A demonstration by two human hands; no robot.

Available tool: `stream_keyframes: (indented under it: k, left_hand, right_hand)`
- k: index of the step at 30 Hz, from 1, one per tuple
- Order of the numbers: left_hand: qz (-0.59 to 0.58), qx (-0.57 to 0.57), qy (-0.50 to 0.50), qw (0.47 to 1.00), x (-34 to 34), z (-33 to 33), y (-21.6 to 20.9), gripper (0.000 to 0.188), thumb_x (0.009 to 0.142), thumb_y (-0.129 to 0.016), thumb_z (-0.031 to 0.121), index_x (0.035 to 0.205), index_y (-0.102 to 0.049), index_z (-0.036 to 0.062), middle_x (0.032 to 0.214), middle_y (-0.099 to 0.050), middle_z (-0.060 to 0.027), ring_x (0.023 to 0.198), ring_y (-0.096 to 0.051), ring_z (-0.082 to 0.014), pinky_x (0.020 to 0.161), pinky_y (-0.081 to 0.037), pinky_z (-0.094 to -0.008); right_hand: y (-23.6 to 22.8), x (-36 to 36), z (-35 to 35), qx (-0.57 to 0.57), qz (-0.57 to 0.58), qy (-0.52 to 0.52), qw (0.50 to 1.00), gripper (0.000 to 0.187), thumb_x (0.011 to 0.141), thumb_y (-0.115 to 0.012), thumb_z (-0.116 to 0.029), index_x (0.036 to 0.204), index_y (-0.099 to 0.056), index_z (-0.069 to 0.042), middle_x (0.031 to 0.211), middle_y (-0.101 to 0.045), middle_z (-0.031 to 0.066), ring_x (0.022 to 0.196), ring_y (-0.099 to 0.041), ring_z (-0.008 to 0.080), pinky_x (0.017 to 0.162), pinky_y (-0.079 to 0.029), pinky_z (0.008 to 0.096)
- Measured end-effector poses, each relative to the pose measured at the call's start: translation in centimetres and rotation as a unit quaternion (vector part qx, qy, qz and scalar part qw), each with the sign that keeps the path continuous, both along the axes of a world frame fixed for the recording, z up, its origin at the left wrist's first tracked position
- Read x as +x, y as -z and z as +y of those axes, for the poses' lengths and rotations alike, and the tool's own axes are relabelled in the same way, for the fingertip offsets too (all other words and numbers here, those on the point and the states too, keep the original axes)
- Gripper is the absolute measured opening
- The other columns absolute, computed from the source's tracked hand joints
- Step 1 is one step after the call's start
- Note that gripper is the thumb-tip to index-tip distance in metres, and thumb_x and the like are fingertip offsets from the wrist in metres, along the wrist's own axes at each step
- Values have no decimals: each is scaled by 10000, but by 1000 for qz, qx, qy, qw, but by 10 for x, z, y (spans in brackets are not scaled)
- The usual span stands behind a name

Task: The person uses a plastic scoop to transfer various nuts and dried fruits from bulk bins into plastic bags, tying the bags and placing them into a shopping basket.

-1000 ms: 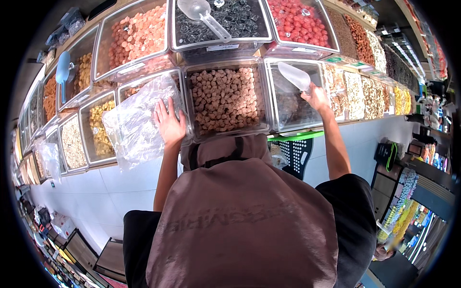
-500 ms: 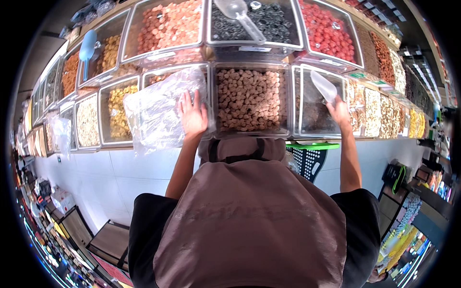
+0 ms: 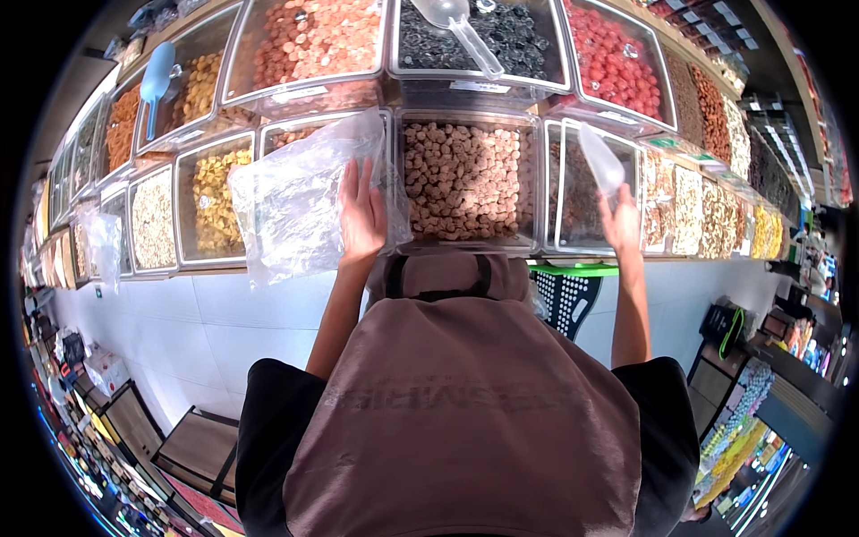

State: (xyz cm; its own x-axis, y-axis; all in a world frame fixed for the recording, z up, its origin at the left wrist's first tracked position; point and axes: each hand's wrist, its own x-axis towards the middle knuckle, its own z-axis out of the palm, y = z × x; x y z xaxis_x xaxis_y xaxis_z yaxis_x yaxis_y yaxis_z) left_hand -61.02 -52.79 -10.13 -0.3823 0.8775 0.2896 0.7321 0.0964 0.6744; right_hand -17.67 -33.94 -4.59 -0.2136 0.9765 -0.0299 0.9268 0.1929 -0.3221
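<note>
A crinkled clear plastic bag [image 3: 291, 201] lies across a lidded bin in the near row. My left hand [image 3: 361, 219] rests on the bag's right side, fingers stretched out. Over the bin to the right of the middle is a translucent white scoop [image 3: 601, 161], its bowl pointing away from me. My right hand [image 3: 622, 222] is closed around the scoop's handle, which the fingers mostly hide. Between my hands sits a bin of brown, nut-like pieces [image 3: 465, 179].
Behind are bins of orange sweets [image 3: 318, 40], dark sweets with a clear scoop [image 3: 474, 45] on top, and red sweets [image 3: 617, 63]. A blue scoop [image 3: 157, 80] lies at the left. Below the bins, a black perforated basket [image 3: 565, 295] with a green rim stands near my waist.
My right hand has shifted slightly left and nearer to me, still at the scoop. The fingers of my left hand have drawn closer together on the bag. The view has shifted a little.
</note>
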Motion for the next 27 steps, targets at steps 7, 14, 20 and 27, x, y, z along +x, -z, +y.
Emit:
stream_keyframes:
  k: [7,14,20,27]
  left_hand:
    - [-9,-64,14,998,7,13,6,467,1016,-394,157,1464,-431,30,1516,-384,-247,1437,-311,-408,1174,-212,-516]
    - [77,-93,38,992,11,23,38,472,1031,-363,217,1471,-438,63,1528,-399,-188,1452,-313,-337,1184,-203,-489]
    - [127,-118,38,984,11,26,39,485,1011,-392,195,1478,-430,69,1524,-407,-181,1447,-327,-312,1188,-198,-472]
    - [126,-145,40,981,11,29,33,513,990,-422,196,1487,-413,71,1524,-402,-188,1441,-336,-317,1182,-210,-484]
  right_hand:
    - [-23,-79,-30,-246,-56,-100,962,490,1006,-479,-462,1062,-593,11,903,-675,276,902,-662,446,824,-510,527]
    - [-1,-113,-39,-263,-181,-153,935,495,1007,-488,-436,981,-683,18,1010,-695,243,1007,-655,422,898,-510,509]
    - [27,-130,-24,-319,-240,-148,905,507,1029,-437,-402,976,-666,47,990,-689,259,981,-668,416,909,-515,522]
    - [57,-132,-21,-375,-221,-136,890,431,999,-479,-352,1015,-697,19,1056,-682,262,994,-670,421,889,-535,497]
